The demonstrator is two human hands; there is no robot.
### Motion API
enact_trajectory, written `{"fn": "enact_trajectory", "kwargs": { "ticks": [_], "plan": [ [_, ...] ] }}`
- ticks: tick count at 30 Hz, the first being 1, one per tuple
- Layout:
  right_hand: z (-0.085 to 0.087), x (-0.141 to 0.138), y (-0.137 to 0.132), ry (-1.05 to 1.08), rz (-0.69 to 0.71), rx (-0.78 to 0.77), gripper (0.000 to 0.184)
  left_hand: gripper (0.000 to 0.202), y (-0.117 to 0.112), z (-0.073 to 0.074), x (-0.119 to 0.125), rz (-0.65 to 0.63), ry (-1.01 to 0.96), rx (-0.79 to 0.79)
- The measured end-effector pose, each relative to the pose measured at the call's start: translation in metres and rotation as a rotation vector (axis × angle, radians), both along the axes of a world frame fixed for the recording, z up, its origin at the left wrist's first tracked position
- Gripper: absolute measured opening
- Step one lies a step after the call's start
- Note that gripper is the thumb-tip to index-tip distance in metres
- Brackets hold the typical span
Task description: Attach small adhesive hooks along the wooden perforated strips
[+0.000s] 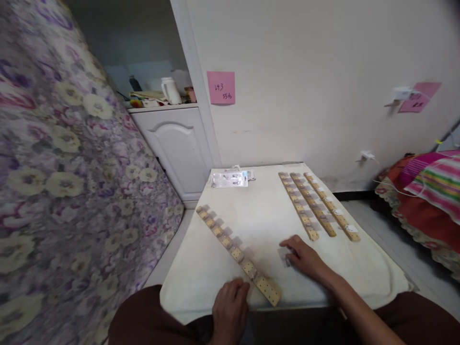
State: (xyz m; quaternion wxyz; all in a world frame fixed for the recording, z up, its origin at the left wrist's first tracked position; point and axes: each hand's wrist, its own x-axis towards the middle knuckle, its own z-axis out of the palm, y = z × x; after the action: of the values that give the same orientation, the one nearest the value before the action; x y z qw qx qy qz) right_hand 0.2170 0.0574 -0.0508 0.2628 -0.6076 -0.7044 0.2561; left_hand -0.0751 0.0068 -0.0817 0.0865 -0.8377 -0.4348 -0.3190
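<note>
My right hand [304, 256] is over the middle right of the table, index finger stretched out and thumb lower. At the thumb tip is a small clear piece [288, 261] with a glint, seemingly pinched; its exact kind is too small to tell. My left hand [231, 303] rests at the table's front edge with its fingers curled closed; whatever they may hold is hidden. Just beside it lies the near end of a wooden strip with holes [268, 288]. This strip runs diagonally to the far left and carries several small clear pieces in a row.
Three more wooden strips [298, 206] lie side by side at the right, bearing small clear or white pieces. Clear plastic packets [228, 179] lie at the back left of the cloth-covered table [201, 282]. A floral curtain [72, 191] hangs left; a bed [424, 206] stands right.
</note>
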Motion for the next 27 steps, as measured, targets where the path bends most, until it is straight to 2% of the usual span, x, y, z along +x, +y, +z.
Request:
{"fn": "enact_trajectory", "kwargs": {
  "ticks": [5, 8, 13, 14, 16, 19, 22, 27],
  "plan": [
    [0.000, -0.001, 0.008, -0.027, 0.027, -0.072, 0.034, 0.026, -0.001, 0.003, 0.001, -0.007, -0.002, -0.038],
    [-0.001, 0.002, 0.007, 0.020, 0.005, -0.043, 0.028, 0.027, -0.003, 0.004, 0.002, 0.000, 0.005, -0.072],
    [-0.002, 0.012, 0.004, 0.183, -0.010, -0.021, 0.002, 0.028, -0.004, 0.004, 0.004, 0.011, 0.006, -0.117],
    [-0.002, 0.015, 0.003, 0.223, -0.010, -0.034, 0.001, 0.027, -0.005, 0.004, 0.004, 0.007, 0.001, -0.122],
    [-0.002, 0.021, 0.000, 0.313, -0.006, -0.090, 0.010, 0.027, -0.005, 0.004, 0.004, 0.005, -0.009, -0.126],
    [-0.002, 0.029, -0.007, 0.455, 0.039, -0.260, 0.028, 0.028, -0.005, 0.004, 0.005, 0.011, -0.011, -0.133],
    [-0.001, 0.031, -0.016, 0.589, 0.065, -0.365, 0.034, 0.028, -0.005, 0.006, 0.006, 0.008, -0.010, -0.141],
    [0.006, 0.006, -0.031, 0.748, 0.069, -0.415, 0.041, 0.030, -0.008, 0.012, 0.003, -0.052, -0.081, -0.157]
  ]
}}
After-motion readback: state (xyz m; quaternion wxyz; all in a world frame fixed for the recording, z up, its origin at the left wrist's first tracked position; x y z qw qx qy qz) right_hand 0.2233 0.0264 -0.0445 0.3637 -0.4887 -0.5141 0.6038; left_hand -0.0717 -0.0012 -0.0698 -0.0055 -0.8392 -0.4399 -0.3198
